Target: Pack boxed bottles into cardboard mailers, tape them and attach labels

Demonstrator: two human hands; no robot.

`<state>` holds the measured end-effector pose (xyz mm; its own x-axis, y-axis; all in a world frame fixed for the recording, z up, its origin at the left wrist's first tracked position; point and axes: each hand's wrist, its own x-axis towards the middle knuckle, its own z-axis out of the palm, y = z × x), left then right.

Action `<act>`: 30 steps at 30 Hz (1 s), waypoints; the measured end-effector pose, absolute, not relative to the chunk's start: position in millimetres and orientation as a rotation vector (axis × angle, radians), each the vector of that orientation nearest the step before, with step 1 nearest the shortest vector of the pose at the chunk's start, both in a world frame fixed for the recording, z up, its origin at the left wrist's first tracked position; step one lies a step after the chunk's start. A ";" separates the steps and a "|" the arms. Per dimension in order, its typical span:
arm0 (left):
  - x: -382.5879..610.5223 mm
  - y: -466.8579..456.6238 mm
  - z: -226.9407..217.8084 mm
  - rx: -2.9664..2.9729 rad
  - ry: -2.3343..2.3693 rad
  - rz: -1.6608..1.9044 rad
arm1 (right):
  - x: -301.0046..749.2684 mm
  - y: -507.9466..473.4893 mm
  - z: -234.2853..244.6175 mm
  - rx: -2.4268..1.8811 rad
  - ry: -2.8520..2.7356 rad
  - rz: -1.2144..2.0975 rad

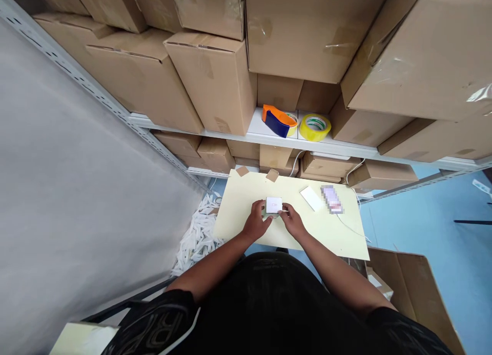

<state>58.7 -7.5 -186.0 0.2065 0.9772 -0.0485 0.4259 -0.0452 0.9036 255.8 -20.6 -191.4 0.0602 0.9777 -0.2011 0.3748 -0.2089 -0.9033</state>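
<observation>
A small white box (274, 204) with a faint picture on its top is between my two hands, just over the pale yellow table (238, 211). On its left side my left hand (258, 221) curls its fingers and thumb against the box. My right hand (292, 221) grips the opposite side, fingertips at the right edge. Something greenish shows under the box's front edge, too small to make out. To the right lie a flat white box (311, 198) and a phone (332, 199) with a blurred-out screen.
Cardboard boxes (215, 78) fill the shelves ahead. An orange and blue tape dispenser (279, 121) and a yellow tape roll (314, 127) sit on the shelf. White paper strips (196, 237) cover the floor at left. A cable (353, 231) crosses the table's right side. A large open carton (415, 283) stands at lower right.
</observation>
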 end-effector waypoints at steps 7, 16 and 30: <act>72.2 1.9 -200.6 1.348 1.382 0.671 | 262.5 -9.8 -209.7 -1.633 -1.537 1.394; 8.7 63.4 -199.0 1.297 1.457 0.762 | 187.3 69.7 -207.9 -1.587 -1.558 1.523; -87.9 151.6 -225.7 1.185 1.299 0.743 | 111.4 126.1 -169.6 -1.753 -1.586 1.207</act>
